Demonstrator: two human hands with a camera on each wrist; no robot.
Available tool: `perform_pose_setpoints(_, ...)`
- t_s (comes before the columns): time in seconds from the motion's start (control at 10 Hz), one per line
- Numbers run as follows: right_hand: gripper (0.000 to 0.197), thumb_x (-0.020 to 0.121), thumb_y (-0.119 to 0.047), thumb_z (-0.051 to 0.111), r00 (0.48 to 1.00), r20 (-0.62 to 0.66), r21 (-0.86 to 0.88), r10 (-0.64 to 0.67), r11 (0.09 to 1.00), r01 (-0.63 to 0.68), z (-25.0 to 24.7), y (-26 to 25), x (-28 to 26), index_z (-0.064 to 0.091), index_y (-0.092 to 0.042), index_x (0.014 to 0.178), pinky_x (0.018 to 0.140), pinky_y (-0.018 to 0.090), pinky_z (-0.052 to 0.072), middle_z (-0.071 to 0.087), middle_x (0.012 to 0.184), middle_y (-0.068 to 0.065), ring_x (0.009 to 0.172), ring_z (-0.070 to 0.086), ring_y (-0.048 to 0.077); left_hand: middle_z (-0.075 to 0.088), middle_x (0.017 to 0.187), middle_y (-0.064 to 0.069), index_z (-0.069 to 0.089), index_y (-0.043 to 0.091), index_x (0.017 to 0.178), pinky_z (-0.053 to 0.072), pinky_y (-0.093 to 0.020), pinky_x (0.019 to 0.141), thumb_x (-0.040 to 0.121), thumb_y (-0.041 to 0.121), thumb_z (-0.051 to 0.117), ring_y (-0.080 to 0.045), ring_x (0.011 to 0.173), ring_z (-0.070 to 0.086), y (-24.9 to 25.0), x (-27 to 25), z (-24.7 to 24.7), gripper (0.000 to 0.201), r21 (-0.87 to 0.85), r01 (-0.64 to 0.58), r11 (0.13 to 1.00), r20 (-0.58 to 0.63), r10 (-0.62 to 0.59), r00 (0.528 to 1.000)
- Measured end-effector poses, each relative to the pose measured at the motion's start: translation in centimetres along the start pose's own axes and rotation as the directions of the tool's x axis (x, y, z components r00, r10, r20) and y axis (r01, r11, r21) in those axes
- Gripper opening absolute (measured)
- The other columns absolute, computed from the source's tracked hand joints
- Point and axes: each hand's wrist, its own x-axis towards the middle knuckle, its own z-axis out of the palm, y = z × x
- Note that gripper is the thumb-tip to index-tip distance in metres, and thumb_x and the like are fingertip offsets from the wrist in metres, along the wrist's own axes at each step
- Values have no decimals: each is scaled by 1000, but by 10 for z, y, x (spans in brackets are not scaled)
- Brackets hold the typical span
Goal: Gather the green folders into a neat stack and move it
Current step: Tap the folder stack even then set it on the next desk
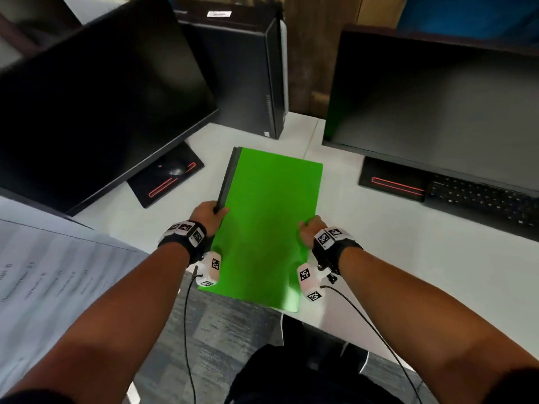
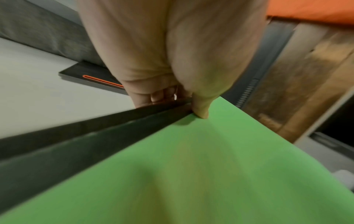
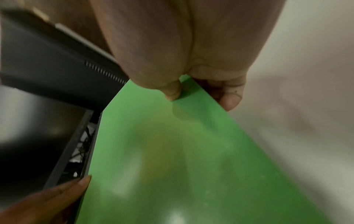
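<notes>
A stack of green folders [image 1: 267, 225] with dark spines along its left side hangs over the white desk's near edge, held between both hands. My left hand [image 1: 210, 214] grips the spine edge, thumb on the green cover [image 2: 220, 159] and fingers [image 2: 153, 97] curled under the dark spines. My right hand [image 1: 309, 230] pinches the right edge, thumb on top of the cover [image 3: 182, 151] and fingers [image 3: 229, 97] below it. How many folders are in the stack is unclear.
A black monitor [image 1: 96, 103] stands at the left, another monitor [image 1: 437, 97] at the right with a keyboard [image 1: 484, 202] in front. A computer tower [image 1: 248, 71] stands behind the folders. Printed paper [image 1: 52, 275] lies at the near left on the white desk [image 1: 408, 252].
</notes>
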Motion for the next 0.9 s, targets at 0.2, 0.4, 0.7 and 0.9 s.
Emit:
perform_pose_setpoints(0.2,44,96,-31,45,1000,6,-42,-30,999,30,36,-37,33,51,0,127,82,31,40,57,127,21,116,55,36,61,138,-18,40,8,149,47,-41,103,97,33,59,-35,122,60,-30,59,-14,61,0,103,995,3,-103,995)
perform_pose_setpoints(0.4,47,93,-23,53,991,-128,66,35,997,-27,55,-61,44,39,0,132,84,36,41,54,127,23,114,55,37,71,118,-19,54,11,129,46,-32,78,94,25,64,-35,103,67,-43,84,-7,39,-87,126,988,-102,-135,986)
perform_pose_setpoints(0.7,55,95,-22,50,987,-138,84,84,994,-73,67,-75,41,30,-3,142,89,38,45,52,133,22,117,54,36,71,122,-21,62,8,129,50,-38,95,95,18,61,-36,112,66,-46,87,-9,36,-81,60,995,-101,-68,993)
perform_pose_setpoints(0.9,54,102,-16,35,988,-155,-111,14,993,-32,64,-74,41,14,-14,153,105,43,36,16,153,36,139,29,46,70,122,-22,64,6,129,50,-40,100,95,15,60,-37,114,66,-43,87,-10,36,-66,12,998,-128,-20,992)
